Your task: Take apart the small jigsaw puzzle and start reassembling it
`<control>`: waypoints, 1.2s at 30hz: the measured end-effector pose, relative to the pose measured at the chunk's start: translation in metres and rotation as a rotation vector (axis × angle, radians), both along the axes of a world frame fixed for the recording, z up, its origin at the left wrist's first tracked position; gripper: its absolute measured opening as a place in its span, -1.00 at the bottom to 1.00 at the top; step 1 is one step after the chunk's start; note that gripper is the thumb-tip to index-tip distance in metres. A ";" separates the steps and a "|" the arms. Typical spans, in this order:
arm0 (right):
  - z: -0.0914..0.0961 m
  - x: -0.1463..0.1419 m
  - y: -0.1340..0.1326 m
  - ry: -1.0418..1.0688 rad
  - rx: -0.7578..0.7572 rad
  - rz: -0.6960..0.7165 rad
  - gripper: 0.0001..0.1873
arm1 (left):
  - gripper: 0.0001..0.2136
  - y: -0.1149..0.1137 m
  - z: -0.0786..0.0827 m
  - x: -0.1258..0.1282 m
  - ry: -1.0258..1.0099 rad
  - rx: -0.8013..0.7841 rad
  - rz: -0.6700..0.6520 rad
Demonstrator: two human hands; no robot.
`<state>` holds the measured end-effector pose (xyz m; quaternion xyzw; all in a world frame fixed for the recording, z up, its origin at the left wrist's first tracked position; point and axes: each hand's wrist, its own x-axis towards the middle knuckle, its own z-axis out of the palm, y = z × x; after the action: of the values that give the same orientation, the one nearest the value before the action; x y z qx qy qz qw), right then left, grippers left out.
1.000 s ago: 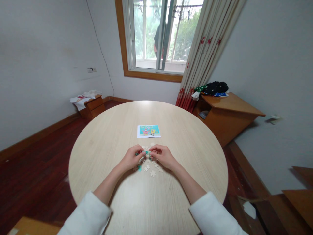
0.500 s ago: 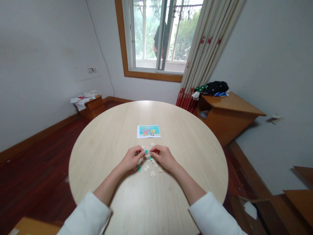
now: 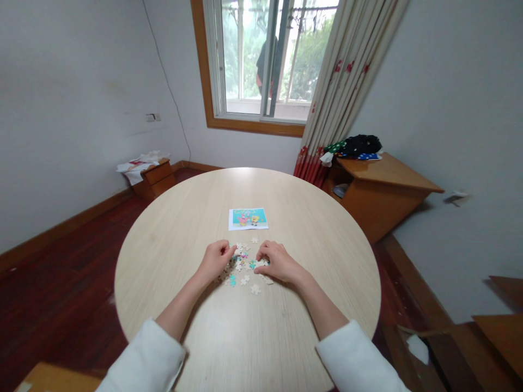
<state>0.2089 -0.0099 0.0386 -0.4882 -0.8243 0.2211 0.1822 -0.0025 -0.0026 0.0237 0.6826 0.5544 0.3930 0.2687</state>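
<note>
Loose jigsaw puzzle pieces (image 3: pixel 245 280) lie in a small pile on the round table, most with the pale back up and several showing teal or coloured print. At the pile's left edge is my left hand (image 3: pixel 215 260), its fingers curled and the thumb pressed against the index finger. Whatever the pinch holds is hidden. On the other side my right hand (image 3: pixel 280 262) rests low over pieces, thumb and fingertips apart around them. Just beyond the pile lies a printed picture sheet (image 3: pixel 248 219) with a pink and a yellow cartoon figure on teal.
The round wooden table (image 3: pixel 253 337) fills the middle of the view. A wooden desk (image 3: pixel 379 185) with dark clothes (image 3: pixel 362 146) stands at the right, beside a curtain (image 3: pixel 335 81). A small cabinet (image 3: pixel 158 178) is at the back left. Beyond the window, a partly hidden dark shape shows.
My hands have drawn apart from the teal piece they met over. The left has shifted slightly left; the right has lowered and spread its fingers over pieces.
</note>
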 end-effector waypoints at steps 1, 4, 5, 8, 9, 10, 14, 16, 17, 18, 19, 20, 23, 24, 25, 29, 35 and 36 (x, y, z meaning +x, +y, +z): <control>0.000 -0.001 0.000 -0.001 -0.006 -0.001 -0.78 | -0.64 0.000 0.000 0.000 0.001 -0.002 0.001; 0.000 -0.004 0.000 0.033 -0.003 0.005 -0.87 | -0.65 0.000 0.001 0.000 -0.003 -0.003 -0.010; 0.000 -0.005 0.000 0.049 0.003 0.000 -0.89 | -0.65 0.000 0.001 0.000 -0.006 -0.001 -0.015; -0.003 -0.007 0.001 0.125 -0.010 -0.037 -0.94 | -0.69 0.000 0.000 0.001 -0.013 0.013 -0.042; -0.004 -0.007 0.002 0.160 -0.023 -0.052 -0.97 | -0.71 -0.001 0.000 0.002 -0.016 0.018 -0.057; -0.006 -0.007 0.003 0.196 -0.035 -0.065 -0.98 | -0.74 -0.001 0.000 0.002 -0.017 0.023 -0.077; -0.010 -0.008 0.005 0.327 -0.004 -0.108 -0.87 | -0.82 -0.002 -0.001 0.003 0.021 0.040 -0.146; -0.012 -0.008 0.006 0.388 0.026 -0.121 -0.80 | -0.84 -0.002 -0.001 0.002 0.056 0.059 -0.148; -0.012 -0.008 0.006 0.415 0.040 -0.126 -0.78 | -0.85 -0.001 -0.001 0.001 0.071 0.068 -0.138; -0.013 -0.008 0.007 0.439 0.050 -0.128 -0.75 | -0.86 0.000 -0.001 0.001 0.081 0.076 -0.121; -0.013 -0.008 0.007 0.459 0.057 -0.129 -0.72 | -0.87 0.000 -0.002 0.000 0.086 0.081 -0.096; -0.013 -0.008 0.007 0.472 0.059 -0.128 -0.70 | -0.87 0.002 -0.002 -0.002 0.085 0.082 -0.066; -0.013 -0.008 0.007 0.483 0.056 -0.115 -0.64 | -0.84 0.006 -0.004 -0.007 0.078 0.076 0.015; -0.012 -0.008 0.006 0.479 0.057 -0.108 -0.63 | -0.83 0.007 -0.004 -0.009 0.080 0.072 0.028; -0.012 -0.007 0.005 0.469 0.061 -0.099 -0.63 | -0.82 0.008 -0.005 -0.012 0.084 0.068 0.026; -0.009 -0.005 0.002 0.261 0.070 0.003 -0.43 | -0.58 0.008 -0.005 -0.026 0.169 0.043 -0.163; -0.012 -0.010 -0.006 -0.093 -0.069 0.121 0.05 | -0.39 0.002 -0.002 -0.032 0.427 -0.078 -0.300; -0.013 -0.012 -0.006 -0.106 -0.065 0.118 -0.01 | -0.46 0.001 -0.002 -0.030 0.433 -0.073 -0.306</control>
<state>0.1966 -0.0164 0.0259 -0.4553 -0.8527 0.2318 0.1089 -0.0325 -0.0011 0.0216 0.8164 0.5033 0.1725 0.2244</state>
